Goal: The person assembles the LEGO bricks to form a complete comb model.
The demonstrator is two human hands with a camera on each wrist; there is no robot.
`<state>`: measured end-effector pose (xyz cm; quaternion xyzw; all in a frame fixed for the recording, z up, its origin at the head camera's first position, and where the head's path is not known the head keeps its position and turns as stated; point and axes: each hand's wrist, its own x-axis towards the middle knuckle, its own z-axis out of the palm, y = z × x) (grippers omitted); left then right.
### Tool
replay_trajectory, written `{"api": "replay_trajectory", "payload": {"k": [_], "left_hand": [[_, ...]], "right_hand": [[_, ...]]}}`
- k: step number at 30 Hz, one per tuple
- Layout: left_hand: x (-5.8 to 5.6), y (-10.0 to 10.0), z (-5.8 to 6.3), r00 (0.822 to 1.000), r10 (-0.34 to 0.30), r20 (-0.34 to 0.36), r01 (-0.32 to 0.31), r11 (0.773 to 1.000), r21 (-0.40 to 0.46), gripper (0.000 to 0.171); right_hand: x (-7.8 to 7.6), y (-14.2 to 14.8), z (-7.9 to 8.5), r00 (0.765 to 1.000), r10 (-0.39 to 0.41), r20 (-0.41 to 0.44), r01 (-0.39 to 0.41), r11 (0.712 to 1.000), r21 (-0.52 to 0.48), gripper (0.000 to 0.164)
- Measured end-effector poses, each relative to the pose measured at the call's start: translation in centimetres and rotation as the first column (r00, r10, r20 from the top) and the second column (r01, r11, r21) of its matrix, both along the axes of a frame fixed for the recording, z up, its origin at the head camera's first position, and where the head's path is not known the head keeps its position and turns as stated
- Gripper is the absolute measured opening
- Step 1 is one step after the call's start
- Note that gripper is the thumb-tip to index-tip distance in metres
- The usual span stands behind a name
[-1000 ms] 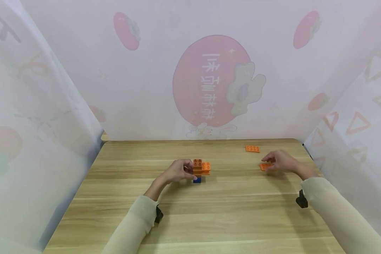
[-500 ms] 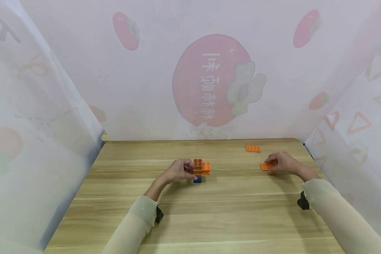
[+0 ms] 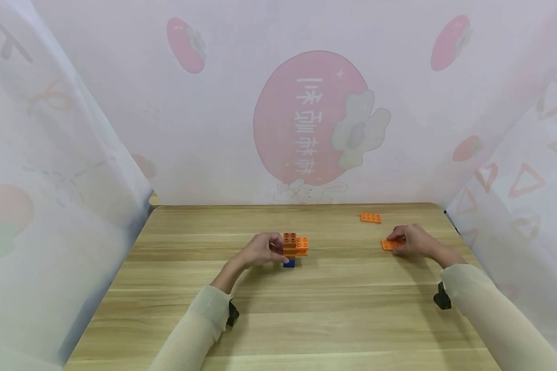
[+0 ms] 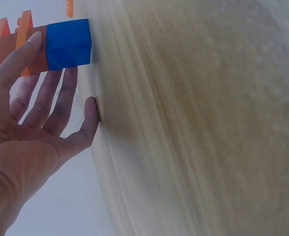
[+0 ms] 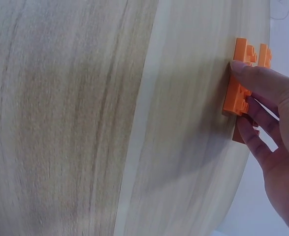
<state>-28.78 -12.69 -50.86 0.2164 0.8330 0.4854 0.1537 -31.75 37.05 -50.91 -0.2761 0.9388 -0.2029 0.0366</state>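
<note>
My left hand holds a stack of toy building bricks, thumb on the near side and fingers behind. In the left wrist view, the stack's blue brick stands lowest on the table. Brown bricks and orange plates make up its upper part, the plates jutting right. My right hand pinches a flat orange studded plate brick lying on the table; its thumb is on the near edge. Beside that plate, a brownish brick is partly hidden by the right fingers.
Another orange plate brick lies farther back, near the far edge of the wooden table. White printed curtains hang behind the table and on both sides.
My right hand has closed its thumb and fingers in on the orange plate brick. My left hand and the stack have stayed in place.
</note>
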Motion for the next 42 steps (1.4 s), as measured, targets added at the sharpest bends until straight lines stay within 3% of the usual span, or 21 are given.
{"api": "replay_trajectory", "payload": {"k": [20,30,42], "left_hand": [[0.0,0.0,-0.2,1.000,0.006,-0.003,-0.006,1.000,-0.012,0.030],[0.0,-0.1,-0.1,1.000,0.003,-0.009,-0.003,1.000,-0.018,0.029],[0.0,0.0,0.0,1.000,0.001,-0.007,-0.001,1.000,-0.019,0.029]], "right_hand": [[0.2,-0.8,0.2,1.000,0.002,0.001,-0.002,1.000,-0.030,0.028],[0.3,-2.6,1.4,1.000,0.008,0.030,-0.007,0.999,-0.053,0.028],[0.3,-5.3,2.9,0.999,0.044,-0.033,-0.046,0.997,-0.061,0.028]]}}
